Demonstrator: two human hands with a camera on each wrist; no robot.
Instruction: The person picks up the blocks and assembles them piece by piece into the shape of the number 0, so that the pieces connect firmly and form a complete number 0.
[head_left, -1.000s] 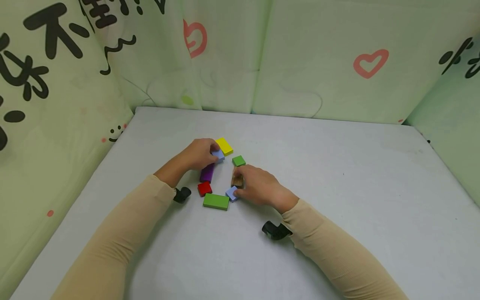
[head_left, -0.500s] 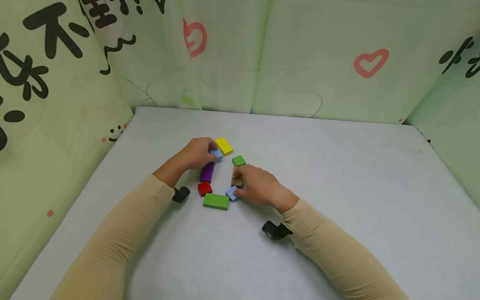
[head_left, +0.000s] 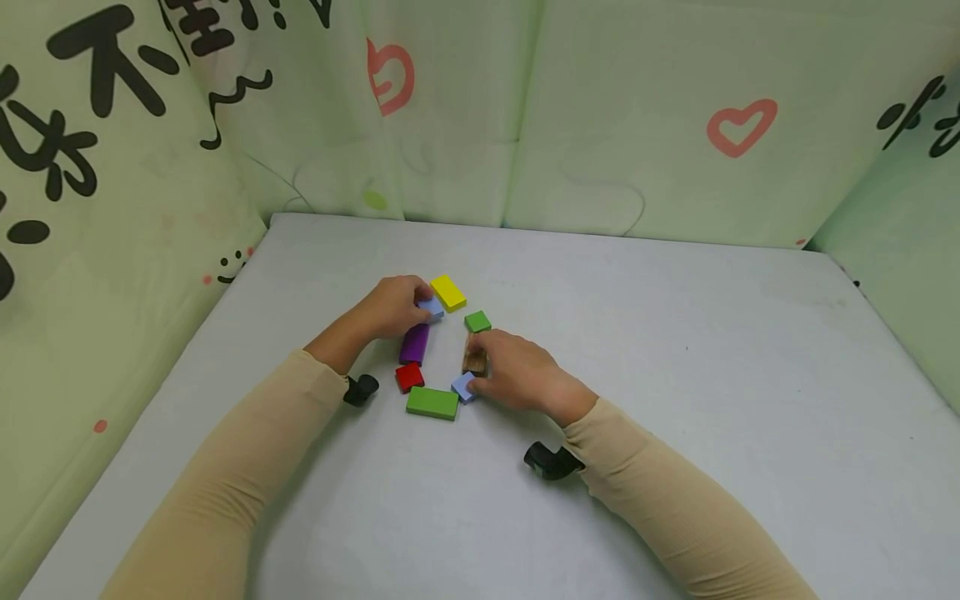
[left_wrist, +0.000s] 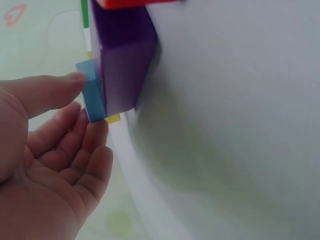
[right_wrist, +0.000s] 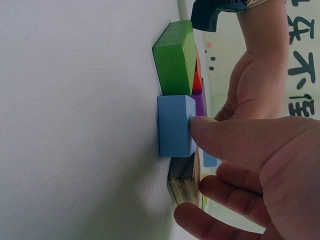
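Several coloured blocks form a rough ring on the table. My left hand point(head_left: 393, 307) pinches a light blue block point(left_wrist: 92, 100) between thumb and fingers, at the far end of the purple block point(head_left: 414, 345). Beyond it lies a yellow block point(head_left: 448, 293). My right hand point(head_left: 525, 373) spans the ring's right side. Its thumb touches a second light blue block point(right_wrist: 175, 126), while its fingers rest by a brown wooden block point(right_wrist: 184, 186), partly hidden in the head view. A small green block point(head_left: 477, 321) sits past the wooden one.
Nearest me in the ring are a red block point(head_left: 409, 377) and a long green block point(head_left: 432, 403). A white table point(head_left: 675, 400) bears everything. Pale green printed cloth point(head_left: 615, 125) hangs behind it and at both sides. Black wrist cameras point(head_left: 552, 461) jut below the sleeves.
My left hand has shifted slightly left with its light blue block, drawing it away from the yellow block. The right hand and the other blocks stay where they were.
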